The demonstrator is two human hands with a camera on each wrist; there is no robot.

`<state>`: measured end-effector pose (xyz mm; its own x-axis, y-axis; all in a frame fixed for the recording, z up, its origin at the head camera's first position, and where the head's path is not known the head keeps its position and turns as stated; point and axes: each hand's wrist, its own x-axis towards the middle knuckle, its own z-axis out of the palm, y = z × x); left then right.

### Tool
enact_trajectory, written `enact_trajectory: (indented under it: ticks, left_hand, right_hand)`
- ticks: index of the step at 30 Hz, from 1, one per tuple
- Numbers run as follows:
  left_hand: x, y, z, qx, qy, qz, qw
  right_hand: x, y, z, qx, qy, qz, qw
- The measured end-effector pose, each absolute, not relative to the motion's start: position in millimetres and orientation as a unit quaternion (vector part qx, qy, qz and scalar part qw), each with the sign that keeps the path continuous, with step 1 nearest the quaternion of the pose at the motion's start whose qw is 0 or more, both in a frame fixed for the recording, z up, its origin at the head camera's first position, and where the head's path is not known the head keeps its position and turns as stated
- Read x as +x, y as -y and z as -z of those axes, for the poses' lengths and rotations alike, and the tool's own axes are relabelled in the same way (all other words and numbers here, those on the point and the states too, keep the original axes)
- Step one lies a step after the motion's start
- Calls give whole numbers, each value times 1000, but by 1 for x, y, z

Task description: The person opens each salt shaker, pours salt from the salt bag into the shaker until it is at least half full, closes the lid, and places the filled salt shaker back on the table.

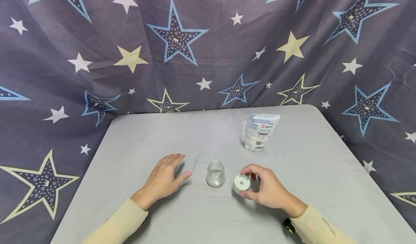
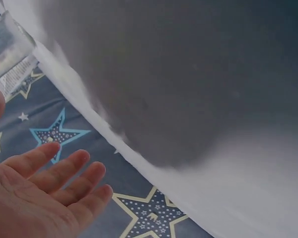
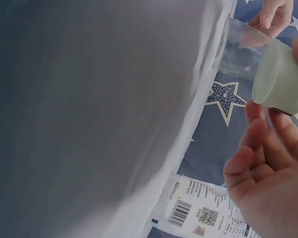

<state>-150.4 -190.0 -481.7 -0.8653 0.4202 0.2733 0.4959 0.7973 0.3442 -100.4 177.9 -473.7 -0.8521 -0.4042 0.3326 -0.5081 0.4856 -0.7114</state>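
Note:
Between thumb and fingers, my right hand pinches a pale green-white lid with a small grey square on its top. In the right wrist view the lid shows its deep round side, close beside the jar. A small clear glass jar stands upright and uncovered on the table, just left of the lid. My left hand is to the left of the jar, apart from it, fingers extended and thumb spread. The left wrist view shows the left palm holding nothing.
Behind the right hand stands a white printed pouch with a barcode and a QR code. A pale grey cloth covers the table. Dark star-patterned fabric hangs behind and along the sides.

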Motion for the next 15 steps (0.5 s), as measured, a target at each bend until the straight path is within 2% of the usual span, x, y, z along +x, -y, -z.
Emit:
enact_trajectory:
  ticks: [15]
  left_hand:
    - [-150,201,485,-229,949,193,102]
  right_hand:
    - [-98,-184,475,304,867,-393,-36]
